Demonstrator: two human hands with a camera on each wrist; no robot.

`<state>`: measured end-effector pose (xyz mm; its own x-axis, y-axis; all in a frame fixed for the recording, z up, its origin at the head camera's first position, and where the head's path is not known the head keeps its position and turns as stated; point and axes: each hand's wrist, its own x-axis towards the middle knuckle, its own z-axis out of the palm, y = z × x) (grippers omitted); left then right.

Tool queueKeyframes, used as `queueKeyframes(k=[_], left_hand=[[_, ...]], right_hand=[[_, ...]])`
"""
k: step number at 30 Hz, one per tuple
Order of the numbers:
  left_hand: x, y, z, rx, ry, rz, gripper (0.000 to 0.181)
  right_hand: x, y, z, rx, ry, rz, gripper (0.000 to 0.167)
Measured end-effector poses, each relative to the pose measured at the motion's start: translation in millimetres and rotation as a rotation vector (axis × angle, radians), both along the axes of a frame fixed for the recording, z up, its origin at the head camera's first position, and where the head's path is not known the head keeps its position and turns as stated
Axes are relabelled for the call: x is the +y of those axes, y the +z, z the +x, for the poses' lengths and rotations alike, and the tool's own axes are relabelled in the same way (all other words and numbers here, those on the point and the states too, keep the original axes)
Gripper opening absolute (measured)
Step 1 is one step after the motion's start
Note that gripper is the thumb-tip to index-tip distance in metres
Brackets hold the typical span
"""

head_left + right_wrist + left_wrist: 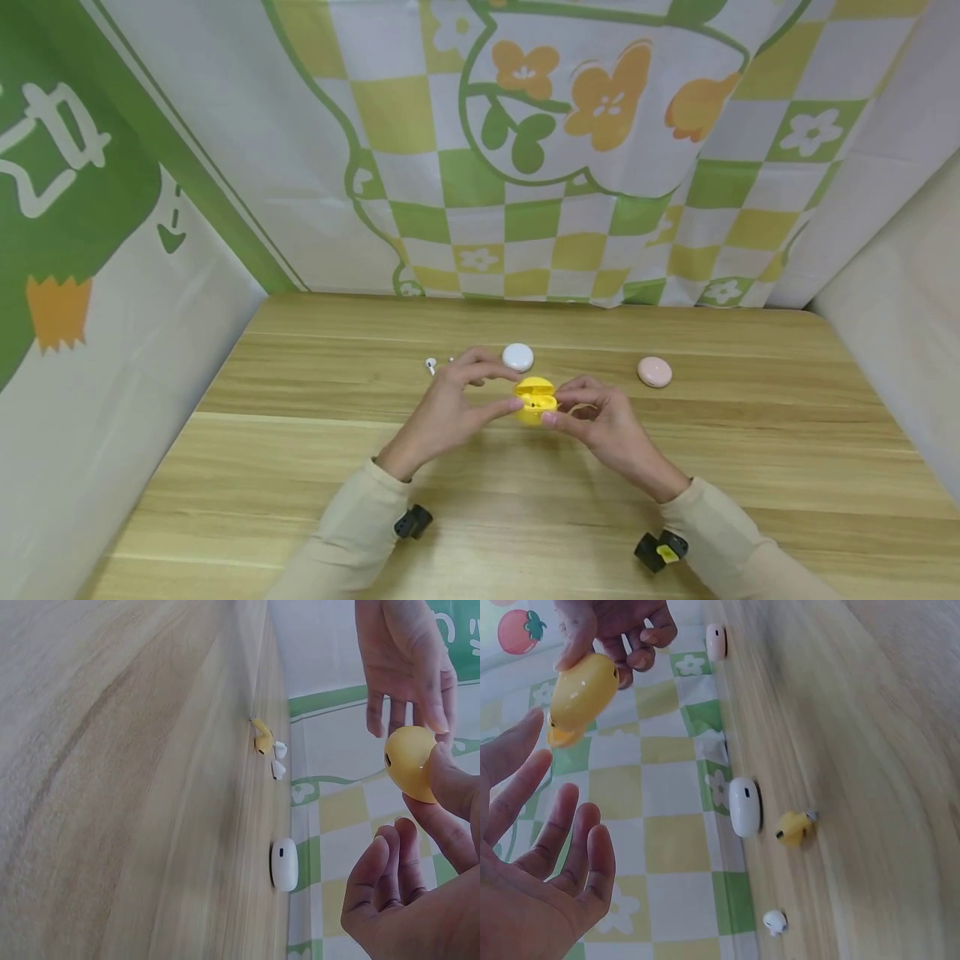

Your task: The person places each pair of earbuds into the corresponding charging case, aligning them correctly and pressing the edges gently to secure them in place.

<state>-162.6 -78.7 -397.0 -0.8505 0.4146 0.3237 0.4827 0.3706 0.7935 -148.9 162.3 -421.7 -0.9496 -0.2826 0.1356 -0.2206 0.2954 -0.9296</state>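
A yellow earbud case [536, 410] is held above the table with its lid raised. My right hand [617, 429] pinches it between thumb and fingers. At the case's left side is my left hand [453, 408], its fingers extended and spread, the thumb tip close to the rim; whether it touches cannot be told. A small dark spot shows inside the case, too small to make out. On the table lies a yellow earbud [793, 829], hidden behind my left hand in the head view. White earbuds [279, 770] lie near it.
A round white case [517, 357] stands just beyond my hands. Farther right is a pink case [655, 372]. The wooden table [300, 500] ends at a patterned cloth [480, 208] at the back, with cloth on both sides.
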Motion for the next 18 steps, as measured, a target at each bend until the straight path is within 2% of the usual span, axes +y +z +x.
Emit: queueKeyframes(k=[9, 15, 18], left_hand=[[-18.7, -14.6, -10.1, -0.082, 0.008, -0.016, 0.029], [-30.1, -25.8, -16.6, -0.114, -0.009, -0.095, 0.034], [-34.0, -30.5, -18.8, -0.157, -0.008, -0.139, 0.037]], right_hand=[[3, 0.6, 0.7, -0.007, -0.012, -0.002, 0.020], [3, 1.7, 1.8, -0.009, -0.019, -0.004, 0.019], [3, 1.7, 2.2, -0.009, -0.022, 0.000, 0.019]])
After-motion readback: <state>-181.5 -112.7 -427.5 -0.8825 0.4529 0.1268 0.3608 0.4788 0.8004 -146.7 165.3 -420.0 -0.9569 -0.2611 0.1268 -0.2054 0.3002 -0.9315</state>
